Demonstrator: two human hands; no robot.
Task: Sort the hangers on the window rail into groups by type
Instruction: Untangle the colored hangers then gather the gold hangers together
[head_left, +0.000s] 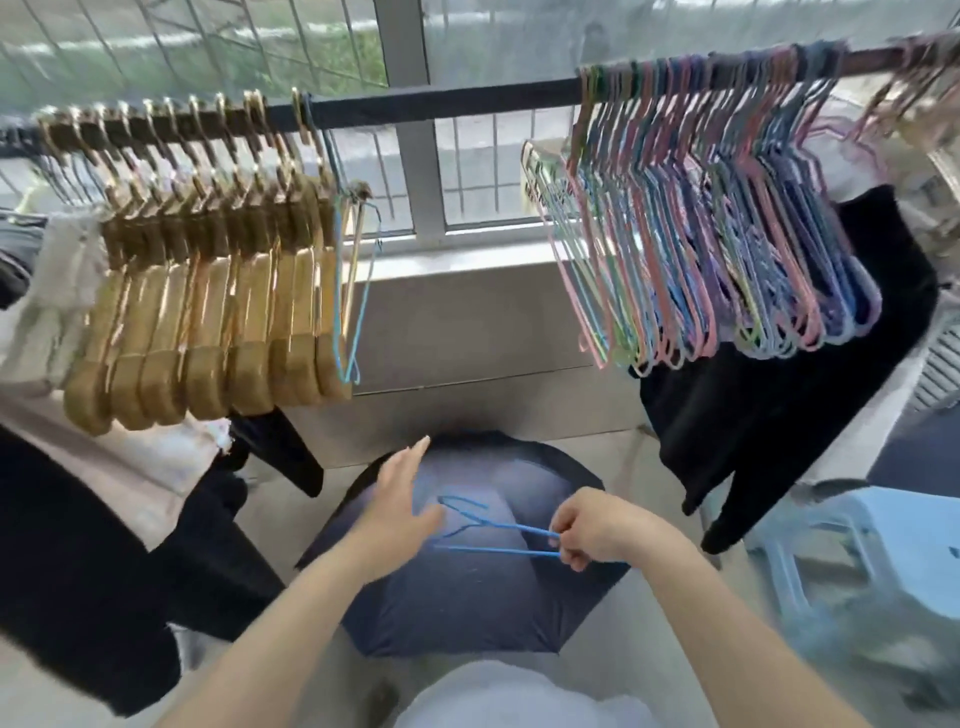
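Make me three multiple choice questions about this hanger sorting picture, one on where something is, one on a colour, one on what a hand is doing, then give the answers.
1. Where do the gold hangers hang on the rail?
A. left end
B. middle
C. far right

2. What colour is the wire hanger held low in front of the person?
A. pink
B. blue
C. gold

3. What is the right hand doing?
A. hanging idle
B. gripping the rail
C. pinching the hanger's end

Answers: 1 A, they cluster left of the bare middle stretch. 2 B, its wire is blue. 3 C, the fingers curl round the wire, while the left hand is open.
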